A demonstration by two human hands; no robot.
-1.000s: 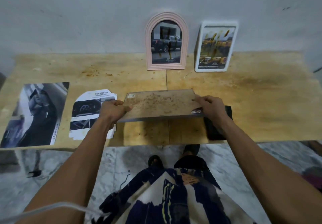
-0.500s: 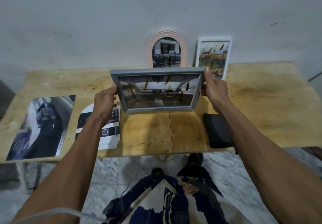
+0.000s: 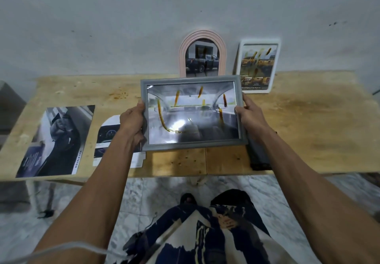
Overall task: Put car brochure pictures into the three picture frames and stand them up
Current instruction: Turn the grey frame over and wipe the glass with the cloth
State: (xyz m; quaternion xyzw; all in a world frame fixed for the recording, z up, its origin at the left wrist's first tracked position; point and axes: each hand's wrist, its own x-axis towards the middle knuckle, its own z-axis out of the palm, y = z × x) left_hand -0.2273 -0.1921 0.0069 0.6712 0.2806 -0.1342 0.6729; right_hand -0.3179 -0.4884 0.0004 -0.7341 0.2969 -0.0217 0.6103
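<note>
Above the wooden table, a grey frame with a car-interior picture is held face up between the left hand and right hand, each gripping a side edge, with the pink arched frame and white frame standing beyond them.

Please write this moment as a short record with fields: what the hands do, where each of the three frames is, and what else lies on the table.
left hand: grips the left edge of the grey frame
right hand: grips its right edge
grey frame: held above the table, glass toward the camera, car interior picture inside
pink arched frame: standing at the wall, dark truck picture inside
white frame: standing right of the pink one, filled
table: wooden
brochure page: flat, far left
cut brochure sheet: flat, partly under the left forearm
black object: flat, near the right wrist
frames left to stand: one, the grey
</note>
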